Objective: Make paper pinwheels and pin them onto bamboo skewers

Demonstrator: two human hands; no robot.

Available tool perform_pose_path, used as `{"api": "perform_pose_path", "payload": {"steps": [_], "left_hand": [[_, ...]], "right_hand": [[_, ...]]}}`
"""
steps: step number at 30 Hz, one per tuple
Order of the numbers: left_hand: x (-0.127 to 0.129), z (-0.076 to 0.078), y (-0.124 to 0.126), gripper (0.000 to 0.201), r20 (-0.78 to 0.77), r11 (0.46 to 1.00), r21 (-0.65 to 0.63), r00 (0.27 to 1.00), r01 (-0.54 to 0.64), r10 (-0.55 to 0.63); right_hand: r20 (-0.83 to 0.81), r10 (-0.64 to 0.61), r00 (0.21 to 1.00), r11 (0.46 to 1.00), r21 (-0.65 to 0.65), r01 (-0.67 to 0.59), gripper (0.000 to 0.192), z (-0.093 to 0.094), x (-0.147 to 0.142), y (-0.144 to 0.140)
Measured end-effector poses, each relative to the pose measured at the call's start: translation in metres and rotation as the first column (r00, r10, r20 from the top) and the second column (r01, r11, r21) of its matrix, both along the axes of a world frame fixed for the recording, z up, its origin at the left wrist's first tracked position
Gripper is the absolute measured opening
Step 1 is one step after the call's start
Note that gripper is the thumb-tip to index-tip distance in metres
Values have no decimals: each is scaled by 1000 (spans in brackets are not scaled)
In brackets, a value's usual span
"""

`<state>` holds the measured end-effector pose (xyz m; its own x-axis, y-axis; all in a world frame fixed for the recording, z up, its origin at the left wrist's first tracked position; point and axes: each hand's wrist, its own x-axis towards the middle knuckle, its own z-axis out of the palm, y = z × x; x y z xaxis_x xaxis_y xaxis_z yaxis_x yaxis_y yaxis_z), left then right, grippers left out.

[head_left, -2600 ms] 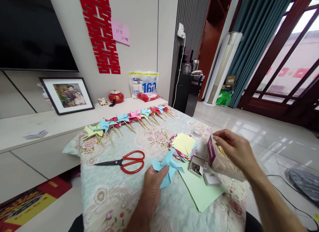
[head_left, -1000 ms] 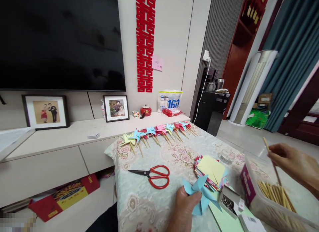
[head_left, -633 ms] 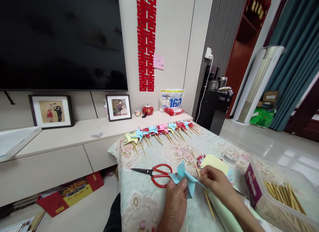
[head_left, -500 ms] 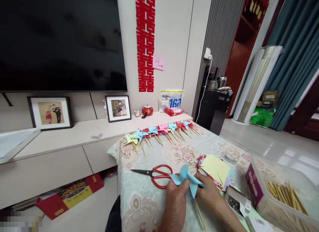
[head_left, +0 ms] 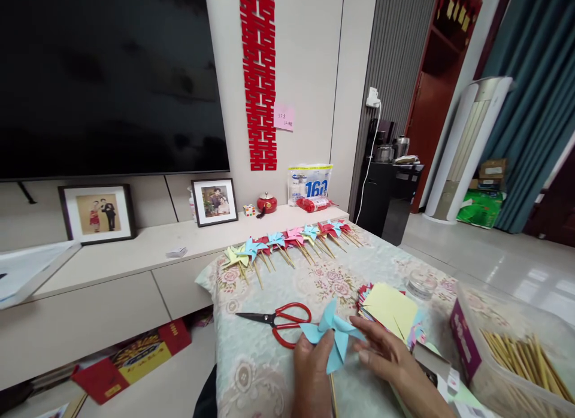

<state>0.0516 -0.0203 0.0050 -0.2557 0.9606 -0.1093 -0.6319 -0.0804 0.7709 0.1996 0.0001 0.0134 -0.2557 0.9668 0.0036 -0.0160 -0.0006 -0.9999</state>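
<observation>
**Both hands on a blue paper pinwheel**

The left hand pinches the blue pinwheel from below, fingers closed on its lower edge, while the right hand lies against its right side with the fingers spread and only loosely curled; I cannot tell whether that hand actually grips it. A thin wooden stick runs down from under the paper between the two wrists. The pinwheel hovers just over the flowered tablecloth, near the front of the table.

Just left of it lie red-handled scissors, blades pointing left. To the right sits a stack of coloured paper squares, a yellow one on top, and further right a clear box of wooden sticks.

Along the table's far edge runs a row of finished pinwheels on sticks. Behind them stand a low white cabinet with framed photos and a dark television on the wall.
</observation>
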Motion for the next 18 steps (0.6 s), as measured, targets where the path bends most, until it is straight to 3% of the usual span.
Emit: {"api": "perform_pose_path", "payload": {"steps": [3, 5, 8, 13, 18], "left_hand": [[5, -6, 1, 34, -106, 999, -8, 993, 43, -44], [10, -14, 4, 34, -186, 999, -45, 982, 19, -27], [16, -27, 7, 32, -287, 999, -48, 957, 24, -36], [19, -41, 10, 28, -363, 999, -38, 932, 2, -15], [21, -38, 8, 32, -345, 999, -41, 938, 4, -18]], "right_hand": [[-34, 30, 999, 999, 31, -29, 45, 5, 0, 1], [35, 65, 997, 996, 65, -67, 33, 7, -1, 1], [159, 21, 987, 991, 129, -42, 22, 8, 0, 2], [249, -8, 969, 986, 162, -33, 18, 7, 4, 3], [291, -31, 956, 980, 195, -27, 21, 6, 4, 4]]}}
